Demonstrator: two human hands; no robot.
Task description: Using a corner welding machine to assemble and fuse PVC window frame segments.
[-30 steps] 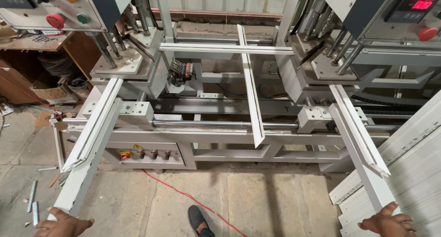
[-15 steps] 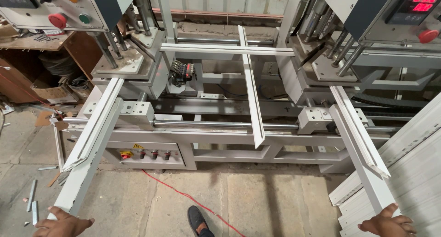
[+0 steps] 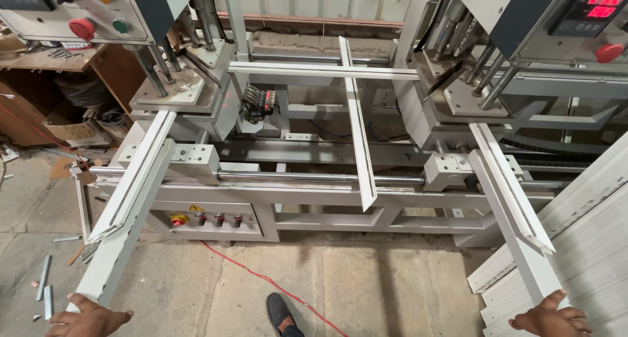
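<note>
My left hand (image 3: 88,319) rests on the near end of the left grey support arm (image 3: 124,229) of a large grey machine. A white plastic profile (image 3: 134,175) lies along that arm. My right hand (image 3: 551,317) rests on the near end of the right support arm (image 3: 523,258), which carries another white profile (image 3: 510,183). Both profiles run back to the machine's two heads, where a white cross profile (image 3: 324,70) joins them. A centre white profile (image 3: 358,131) reaches forward from the cross piece and ends in a pointed cut. Neither hand's fingers wrap around anything that I can see.
Control boxes with a red push button (image 3: 82,28) and a red display (image 3: 605,0) hang at the top corners. A red cable (image 3: 261,281) crosses the concrete floor near my dark shoe (image 3: 281,311). White profiles (image 3: 589,245) are stacked at right. Offcuts (image 3: 46,285) litter the left floor.
Both hands have stayed at the arm ends, shifting only slightly. The white frame and the machine have not moved.
</note>
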